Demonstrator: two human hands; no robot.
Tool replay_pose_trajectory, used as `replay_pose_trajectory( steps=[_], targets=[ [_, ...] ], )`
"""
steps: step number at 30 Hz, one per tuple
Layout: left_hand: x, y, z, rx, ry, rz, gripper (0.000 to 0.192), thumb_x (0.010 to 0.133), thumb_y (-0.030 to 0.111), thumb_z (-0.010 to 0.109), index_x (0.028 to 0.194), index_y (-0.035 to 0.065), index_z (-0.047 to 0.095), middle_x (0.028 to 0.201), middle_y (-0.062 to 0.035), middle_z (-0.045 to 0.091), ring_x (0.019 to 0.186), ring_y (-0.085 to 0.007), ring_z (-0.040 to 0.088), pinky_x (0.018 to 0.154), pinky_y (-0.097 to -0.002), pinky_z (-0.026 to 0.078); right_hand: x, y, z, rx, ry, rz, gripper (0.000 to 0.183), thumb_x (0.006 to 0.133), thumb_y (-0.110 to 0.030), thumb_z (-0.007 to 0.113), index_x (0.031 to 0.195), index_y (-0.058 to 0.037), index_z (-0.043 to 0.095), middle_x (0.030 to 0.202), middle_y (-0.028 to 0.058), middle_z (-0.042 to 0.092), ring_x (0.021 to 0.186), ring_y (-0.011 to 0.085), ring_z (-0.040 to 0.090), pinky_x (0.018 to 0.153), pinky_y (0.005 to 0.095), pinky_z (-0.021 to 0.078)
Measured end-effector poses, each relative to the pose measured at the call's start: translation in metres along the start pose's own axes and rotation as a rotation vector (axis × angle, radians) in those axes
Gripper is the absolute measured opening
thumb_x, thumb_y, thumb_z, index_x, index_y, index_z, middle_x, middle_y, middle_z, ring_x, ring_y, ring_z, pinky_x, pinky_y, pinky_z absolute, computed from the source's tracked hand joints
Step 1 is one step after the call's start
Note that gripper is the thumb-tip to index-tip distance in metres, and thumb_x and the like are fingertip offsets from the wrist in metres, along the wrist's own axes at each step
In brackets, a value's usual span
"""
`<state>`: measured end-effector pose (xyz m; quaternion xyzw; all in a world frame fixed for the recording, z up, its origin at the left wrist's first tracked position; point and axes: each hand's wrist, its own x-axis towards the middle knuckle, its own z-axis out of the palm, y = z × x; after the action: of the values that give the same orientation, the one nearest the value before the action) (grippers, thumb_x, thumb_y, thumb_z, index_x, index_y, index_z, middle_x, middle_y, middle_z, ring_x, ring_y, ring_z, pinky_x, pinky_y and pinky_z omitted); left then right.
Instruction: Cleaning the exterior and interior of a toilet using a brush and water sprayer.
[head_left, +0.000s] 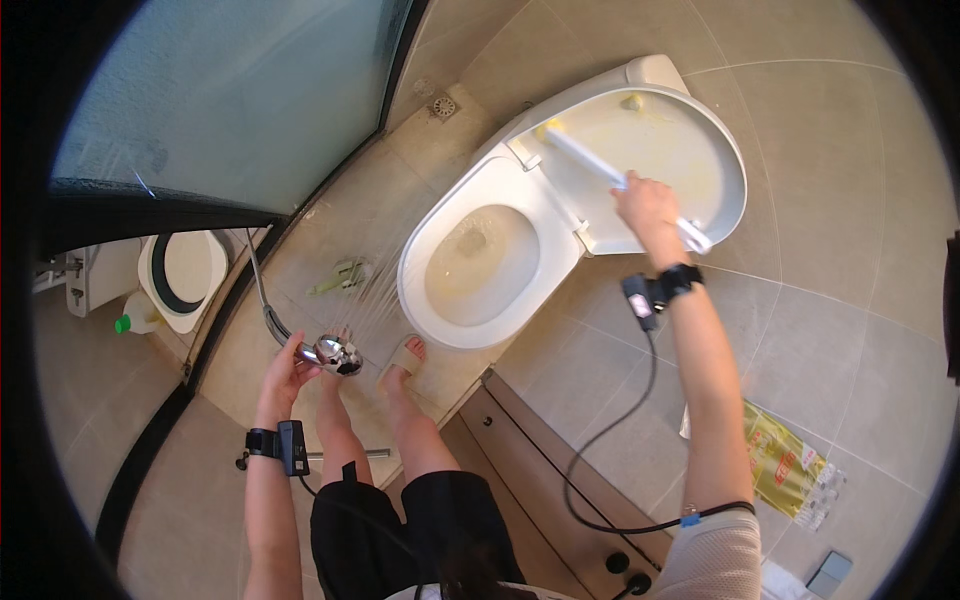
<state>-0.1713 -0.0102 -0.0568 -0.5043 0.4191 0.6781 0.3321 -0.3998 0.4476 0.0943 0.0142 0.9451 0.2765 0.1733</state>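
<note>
My left hand (289, 375) grips a chrome handheld shower head (330, 354) with a metal hose (257, 270). Thin water jets stream from it toward the front of the white toilet seat (414, 274). Above and to the right, my right hand (649, 210) is closed around the white handle (589, 156) of a cleaning brush. Its yellow head (550, 129) touches the inner face of the raised toilet lid (675, 165), close to a hinge. Yellowish smears and a pale yellow lump (634, 103) show on that lid. Some water stands in the toilet bowl (480, 247).
A light green plastic object (337, 277) lies on the wet floor, near a floor drain (444, 106). Left are a glass panel (247, 97), a collapsible basin (221, 262) and a green-capped bottle (140, 313). Lower right lies a yellow packet (787, 461). A cable hangs from my right wrist.
</note>
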Motion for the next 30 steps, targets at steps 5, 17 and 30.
replay_pose_trajectory(
  steps=[5, 17, 30],
  targets=[
    [0.004, -0.001, -0.001, 0.014, 0.021, -0.005, 0.027, 0.076, 0.033, 0.053, 0.065, 0.0098, 0.044, 0.067, -0.0078, 0.058, 0.060, -0.0179, 0.059, 0.048, -0.0227, 0.048, 0.011, -0.027, 0.045, 0.038, -0.058, -0.021, 0.031, 0.077, -0.035, 0.048, 0.086, -0.0059, 0.052, 0.075, 0.0118, 0.060, 0.073, 0.0255, 0.059, 0.065, 0.0324, 0.0459],
    [-0.006, 0.005, 0.003, 0.033, -0.020, -0.015, 0.024, 0.078, 0.031, 0.051, 0.069, 0.0081, 0.048, 0.067, -0.0072, 0.057, 0.060, -0.0157, 0.058, 0.049, -0.0222, 0.047, 0.006, -0.076, 0.084, 0.649, -0.332, 0.167, 0.050, 0.080, -0.047, 0.035, 0.089, -0.0002, 0.052, 0.080, 0.0210, 0.057, 0.075, 0.0329, 0.056, 0.066, 0.0396, 0.0443],
    [-0.010, 0.006, 0.001, 0.001, 0.010, -0.034, 0.027, 0.077, 0.032, 0.052, 0.067, 0.0071, 0.049, 0.066, -0.0078, 0.058, 0.060, -0.0169, 0.059, 0.051, -0.0232, 0.048, -0.025, -0.120, 0.073, 0.735, -0.266, 0.219, 0.049, 0.079, -0.046, 0.037, 0.091, -0.0008, 0.052, 0.084, 0.0206, 0.057, 0.084, 0.0329, 0.054, 0.073, 0.0399, 0.0413]
  ],
)
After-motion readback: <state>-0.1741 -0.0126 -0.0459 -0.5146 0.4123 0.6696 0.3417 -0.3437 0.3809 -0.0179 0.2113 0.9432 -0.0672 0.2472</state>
